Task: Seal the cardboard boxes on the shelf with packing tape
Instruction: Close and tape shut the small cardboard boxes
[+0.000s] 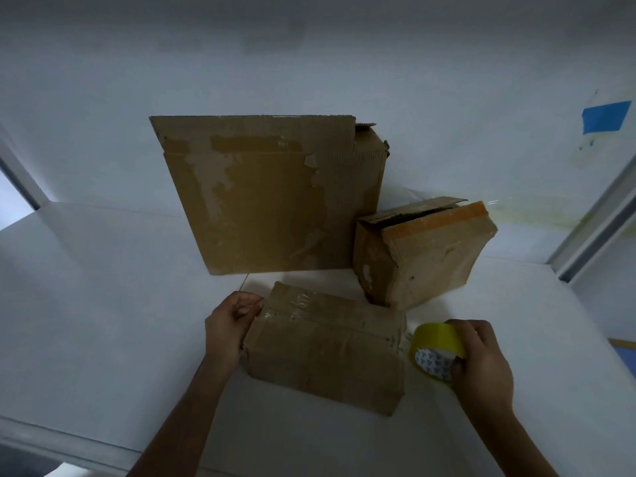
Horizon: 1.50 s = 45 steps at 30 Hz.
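Cardboard boxes, three of them, stand on a white shelf in dim light that blurs most of their surface detail. The near box lies flat between the two hands, brown and creased, with glossy clear tape across its top; where that tape ends is hard to make out. The left hand grips the box's left end with curled fingers at the far corner, and whether they also pinch a loose tape end cannot be told. The right hand, just right of the box, grasps a yellow-green tape roll whose patterned core faces the camera; its fingers hide the roll's right side, and no strand from roll to box can be made out. Beyond the left hand a tall box stands upright, its face scarred with torn patches and old tape. Beyond the right hand a small box sits tilted, an orange strip along its top edge and one flap lifted, its inside dark. Far right of the right hand, a blue patch sticks to the wall.
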### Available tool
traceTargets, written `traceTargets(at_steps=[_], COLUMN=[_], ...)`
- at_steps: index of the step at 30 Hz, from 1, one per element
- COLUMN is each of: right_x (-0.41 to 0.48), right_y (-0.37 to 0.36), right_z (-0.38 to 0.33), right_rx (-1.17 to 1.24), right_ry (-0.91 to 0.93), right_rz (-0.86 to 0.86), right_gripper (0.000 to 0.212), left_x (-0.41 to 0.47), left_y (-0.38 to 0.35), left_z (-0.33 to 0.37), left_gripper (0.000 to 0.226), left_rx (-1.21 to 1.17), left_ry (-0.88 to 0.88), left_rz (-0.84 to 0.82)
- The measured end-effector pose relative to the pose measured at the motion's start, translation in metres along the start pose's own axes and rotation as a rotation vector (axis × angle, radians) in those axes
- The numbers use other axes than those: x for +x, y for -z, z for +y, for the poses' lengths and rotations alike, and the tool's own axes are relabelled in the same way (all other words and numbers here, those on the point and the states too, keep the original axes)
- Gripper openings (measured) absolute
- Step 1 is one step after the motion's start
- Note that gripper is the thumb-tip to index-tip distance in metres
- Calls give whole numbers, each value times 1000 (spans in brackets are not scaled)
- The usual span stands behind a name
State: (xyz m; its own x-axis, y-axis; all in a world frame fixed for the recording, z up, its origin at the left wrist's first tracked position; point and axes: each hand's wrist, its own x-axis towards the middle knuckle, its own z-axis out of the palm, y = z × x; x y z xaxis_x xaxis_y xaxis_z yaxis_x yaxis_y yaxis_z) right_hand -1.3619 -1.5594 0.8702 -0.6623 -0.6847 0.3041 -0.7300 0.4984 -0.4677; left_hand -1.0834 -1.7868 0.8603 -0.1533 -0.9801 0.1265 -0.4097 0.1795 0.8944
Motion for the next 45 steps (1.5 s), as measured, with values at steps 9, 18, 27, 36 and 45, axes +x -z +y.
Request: traceTargets(at_steps=[9,18,27,36,45], right_x=[-1,-1,0,2,-2], right_y=[-4,-10,-8,-8,-12], right_z=[-9,-7,-8,-6,-1], right_rx=[13,24,-13,-15,211], right_ry=[-17,-17,-17,7,-47], right_rz=[-50,-74,-53,-57,36], right_gripper=[55,56,53,53,68], left_x=[3,9,14,-57,-57], left_y=[0,1,32,-63,-100], left_z=[-4,-23,43,138,112], left_gripper=[37,21,13,126,135], left_rx=[124,655,-18,651,742], left_ry=[-130,-397,-168,-593,-805], left_rz=[-64,-140,61,-983,-895])
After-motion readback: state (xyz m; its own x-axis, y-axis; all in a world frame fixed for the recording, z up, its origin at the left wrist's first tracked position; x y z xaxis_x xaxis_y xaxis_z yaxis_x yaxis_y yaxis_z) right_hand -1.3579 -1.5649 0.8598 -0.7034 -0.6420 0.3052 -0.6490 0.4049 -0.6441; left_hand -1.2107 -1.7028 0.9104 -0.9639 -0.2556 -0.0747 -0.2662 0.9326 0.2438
